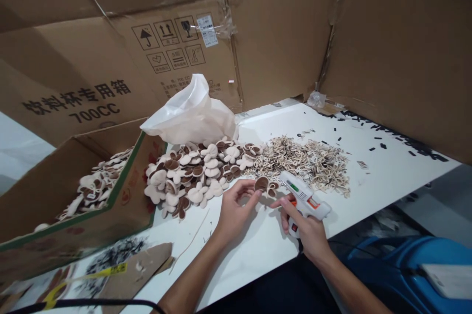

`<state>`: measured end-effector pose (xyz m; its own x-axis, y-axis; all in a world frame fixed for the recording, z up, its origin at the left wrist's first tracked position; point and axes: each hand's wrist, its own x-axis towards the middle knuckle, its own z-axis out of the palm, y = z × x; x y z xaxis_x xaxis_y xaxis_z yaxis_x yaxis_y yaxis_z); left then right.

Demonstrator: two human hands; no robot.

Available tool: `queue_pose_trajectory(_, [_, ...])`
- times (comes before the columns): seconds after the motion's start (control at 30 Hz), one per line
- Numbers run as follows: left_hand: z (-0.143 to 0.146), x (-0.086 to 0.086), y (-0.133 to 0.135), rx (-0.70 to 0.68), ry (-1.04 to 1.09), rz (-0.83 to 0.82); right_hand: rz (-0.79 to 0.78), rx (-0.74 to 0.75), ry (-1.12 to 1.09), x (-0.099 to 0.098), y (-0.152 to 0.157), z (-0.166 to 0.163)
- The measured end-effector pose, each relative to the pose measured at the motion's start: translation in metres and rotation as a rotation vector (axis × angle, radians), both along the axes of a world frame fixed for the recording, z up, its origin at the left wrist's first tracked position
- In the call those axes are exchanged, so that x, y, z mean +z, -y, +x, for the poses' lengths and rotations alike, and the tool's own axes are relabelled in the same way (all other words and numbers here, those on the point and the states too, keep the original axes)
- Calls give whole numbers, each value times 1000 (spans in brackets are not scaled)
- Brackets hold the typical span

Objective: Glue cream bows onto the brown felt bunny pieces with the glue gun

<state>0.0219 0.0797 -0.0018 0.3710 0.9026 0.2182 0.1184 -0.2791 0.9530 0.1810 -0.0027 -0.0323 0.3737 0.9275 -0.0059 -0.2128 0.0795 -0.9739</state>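
Note:
My left hand [236,206] pinches a small brown-and-cream plush ear piece [266,185] just above the white table [387,171]. My right hand [306,228] is wrapped round the handle of a white hot glue gun [303,195], whose nozzle points left at the piece. A heap of similar cream and brown plush pieces [195,171] lies just beyond my left hand. A pile of small beige cut-outs [309,159] lies behind the glue gun.
A cardboard box [73,225] at the left holds more plush pieces. A white plastic bag [191,112] stands behind the heap. Cardboard walls [287,34] ring the table. Small black bits [383,144] are scattered far right. A blue container [409,265] sits at lower right.

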Motion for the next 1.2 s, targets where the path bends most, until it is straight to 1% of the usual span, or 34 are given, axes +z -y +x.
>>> queue_pose_trajectory(0.1, [-4, -1, -6, 126, -29, 127, 18, 88, 9, -2, 1, 2])
queue_pose_trajectory(0.2, [-8, 0, -9, 204, -70, 242, -1, 187, 28, -1, 2, 3])
queue_pose_trajectory(0.3, [-9, 3, -8, 226, -92, 317, -40, 255, 97, 1, 5, 3])
queue_pose_trajectory(0.4, [-9, 4, -7, 217, -101, 360, -54, 305, 133, 2, 6, 3])
queue_pose_trajectory(0.63, [-8, 4, -5, 218, -109, 384, -68, 362, 141, 1, 7, 4])
queue_pose_trajectory(0.9, [-9, 3, -3, 214, -139, 393, -104, 351, 133, 2, 8, 2])
queue_pose_trajectory(1.2, [-7, 3, -3, 214, -118, 366, -134, 361, 155, 1, 7, 2])
